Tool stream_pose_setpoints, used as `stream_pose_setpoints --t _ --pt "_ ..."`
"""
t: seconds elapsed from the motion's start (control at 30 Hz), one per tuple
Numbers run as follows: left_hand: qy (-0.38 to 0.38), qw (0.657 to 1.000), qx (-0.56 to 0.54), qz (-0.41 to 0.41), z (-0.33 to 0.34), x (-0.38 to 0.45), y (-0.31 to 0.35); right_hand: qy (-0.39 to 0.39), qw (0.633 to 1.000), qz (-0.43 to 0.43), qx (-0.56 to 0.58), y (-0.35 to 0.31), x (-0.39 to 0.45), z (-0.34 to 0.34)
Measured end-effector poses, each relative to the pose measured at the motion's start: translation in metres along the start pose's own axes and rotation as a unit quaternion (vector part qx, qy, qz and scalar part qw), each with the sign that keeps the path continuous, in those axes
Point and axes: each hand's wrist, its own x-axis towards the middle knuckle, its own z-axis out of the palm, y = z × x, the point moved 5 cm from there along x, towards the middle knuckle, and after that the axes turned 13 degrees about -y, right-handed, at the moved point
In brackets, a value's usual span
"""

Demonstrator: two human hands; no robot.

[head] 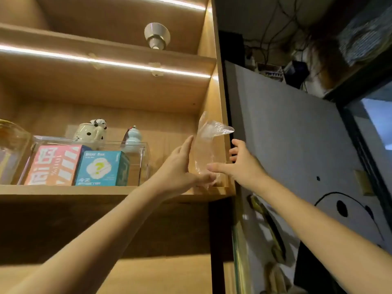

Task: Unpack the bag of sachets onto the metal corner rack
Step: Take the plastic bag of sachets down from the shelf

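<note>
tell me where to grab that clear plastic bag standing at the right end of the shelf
Pinch the clear plastic bag at its lower middle, from the front. It stands upright against the shelf's side wall, limp and apparently empty, with its crumpled top flopping right. The left hand and right hand already flank that lower part, both open.

The bag (209, 145) is clear and crumpled — whether anything is inside cannot be told. Its lower end is hidden behind the left hand (180, 166). The glass jar (11, 151) is cut by the left edge, and the box (101, 168) print is too blurred to read.
</note>
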Motion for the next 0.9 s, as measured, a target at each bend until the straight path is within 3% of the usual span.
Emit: stream_pose_setpoints --t 0.17,0.3,0.4,0.67,0.9 --pt "0.012 0.993 0.118 -0.028 0.027 0.029 -0.017 0.032 0.999 -0.017 0.030 0.011 0.022 0.012" --pt "0.090 0.971 0.217 -0.042 0.038 0.041 -0.030 0.082 0.994 -0.029 -0.073 0.011 0.035 0.018" --pt "0.149 0.962 0.230 -0.010 0.046 0.042 -0.035 0.098 0.992 -0.018 -0.083 0.015 0.041 0.025" --pt "0.162 0.953 0.255 0.021 0.046 0.045 -0.041 0.132 0.980 0.012 -0.148 0.021 0.052 0.018" --pt "0.196 0.918 0.342 0.036 0.043 0.027 -0.005 0.110 0.990 0.026 -0.085 0.008 0.043 0.000"
